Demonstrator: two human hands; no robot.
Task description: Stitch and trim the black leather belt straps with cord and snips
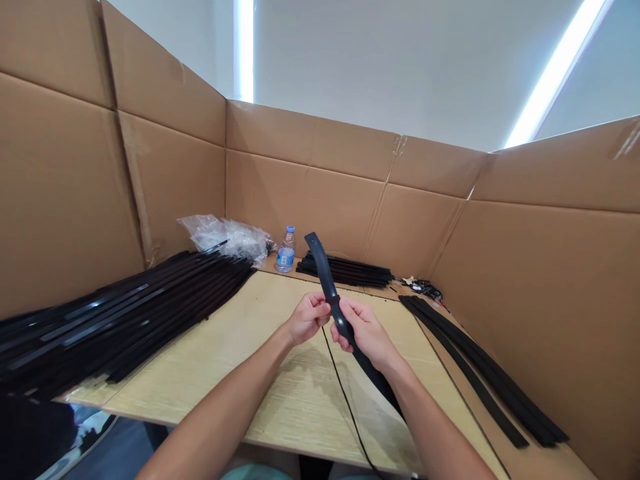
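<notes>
A long black strip [324,270], glossy and slightly curved with a small hole near its far tip, is held up over the table. My right hand [364,328] wraps around its middle, thumb on top. The strip's lower part [375,377] looks matt and runs down past my right forearm. My left hand [309,317] is closed, thumb and fingertips pinching the strip's left edge at a dark band [332,300]. A thin black cord [341,383] hangs from just below the left fingers towards the table's near edge; its upper end is hidden.
A large pile of black strips [165,307] covers the left side, with clear plastic bags [225,237] behind. A water bottle [285,251] and more black strips [350,270] stand at the back. Several matt strips [480,363] lie right, near tangled cables [423,288]. Cardboard walls [310,167] surround the wooden table [200,373].
</notes>
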